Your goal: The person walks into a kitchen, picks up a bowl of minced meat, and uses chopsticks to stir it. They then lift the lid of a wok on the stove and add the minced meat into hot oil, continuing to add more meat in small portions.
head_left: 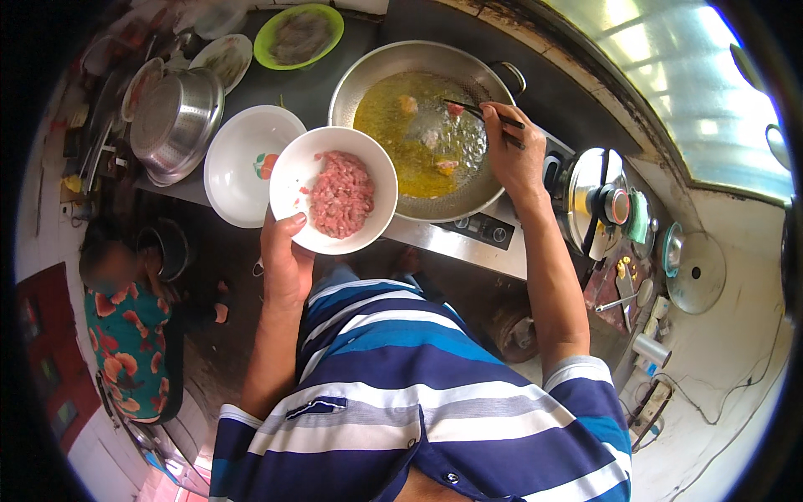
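My left hand [285, 260] holds a white bowl [285, 163] by its rim, thumb inside; raw minced meat [342, 197] lies in it. Over the right side of a large steel wok [351, 94], my right hand [515, 150] grips dark chopsticks [467, 107]. Their tips are at a reddish piece of meat [455, 110] in the bubbling yellow oil [395, 157]. Several other pieces are in the oil, one paler piece [408, 104] near the far side. The wok sits on a steel gas stove [439, 241]. Partly behind the held bowl is a larger white bowl [232, 169] with a fruit print.
A steel colander [179, 119] and a green-rimmed bowl [263, 47] stand at the left and back. To the right are a lidded pot [580, 188] and a cutting board [602, 295] with a knife [624, 288]. A person [128, 339] is low at the left beside a dark pot [172, 248].
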Demonstrator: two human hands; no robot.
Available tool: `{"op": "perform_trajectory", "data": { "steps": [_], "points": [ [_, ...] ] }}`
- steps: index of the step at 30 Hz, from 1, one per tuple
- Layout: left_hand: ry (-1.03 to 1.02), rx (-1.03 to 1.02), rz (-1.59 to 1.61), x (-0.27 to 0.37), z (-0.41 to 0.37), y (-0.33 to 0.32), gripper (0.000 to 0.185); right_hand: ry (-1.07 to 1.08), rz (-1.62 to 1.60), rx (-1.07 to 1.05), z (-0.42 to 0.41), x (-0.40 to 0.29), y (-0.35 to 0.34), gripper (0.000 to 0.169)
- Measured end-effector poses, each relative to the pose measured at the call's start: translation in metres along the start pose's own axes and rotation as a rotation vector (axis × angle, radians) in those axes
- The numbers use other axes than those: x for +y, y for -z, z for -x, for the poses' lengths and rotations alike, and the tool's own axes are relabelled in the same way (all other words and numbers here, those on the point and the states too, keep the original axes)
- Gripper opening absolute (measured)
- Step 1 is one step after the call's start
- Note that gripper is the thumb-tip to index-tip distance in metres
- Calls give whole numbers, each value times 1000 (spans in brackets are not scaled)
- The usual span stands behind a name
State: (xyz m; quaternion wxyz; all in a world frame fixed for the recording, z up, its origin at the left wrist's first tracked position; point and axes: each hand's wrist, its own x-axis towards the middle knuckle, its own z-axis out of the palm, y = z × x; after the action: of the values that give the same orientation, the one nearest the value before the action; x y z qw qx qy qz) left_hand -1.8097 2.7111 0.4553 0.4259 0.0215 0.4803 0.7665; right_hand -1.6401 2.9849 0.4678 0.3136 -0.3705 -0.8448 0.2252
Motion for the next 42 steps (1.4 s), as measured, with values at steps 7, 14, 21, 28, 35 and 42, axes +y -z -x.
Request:
{"op": "perform_trajectory", "data": {
  "steps": [7, 14, 21, 28, 35, 42],
  "points": [
    [22, -26, 6, 0, -4, -1, 66, -26, -50, 1, 5, 15, -7, 19],
    [71, -11, 33, -1, -4, -4, 66, -56, -92, 83, 7, 13, 6, 19],
    [62, -9, 11, -6, -4, -12, 51, -319, -644, 278, 29, 4, 29, 30],
    [-15, -31, -101, -23, 1, -3, 56, -420, -991, 312, 73, -65, 63, 35],
    [-84, -175, -114, -23, 16, -31, 61, -338, -784, 164, 104, -115, 39, 29],
    [-273, -208, -250, -32, 21, -38, 66, -193, -705, 206, 110, -125, 20, 26]
  ]
}}
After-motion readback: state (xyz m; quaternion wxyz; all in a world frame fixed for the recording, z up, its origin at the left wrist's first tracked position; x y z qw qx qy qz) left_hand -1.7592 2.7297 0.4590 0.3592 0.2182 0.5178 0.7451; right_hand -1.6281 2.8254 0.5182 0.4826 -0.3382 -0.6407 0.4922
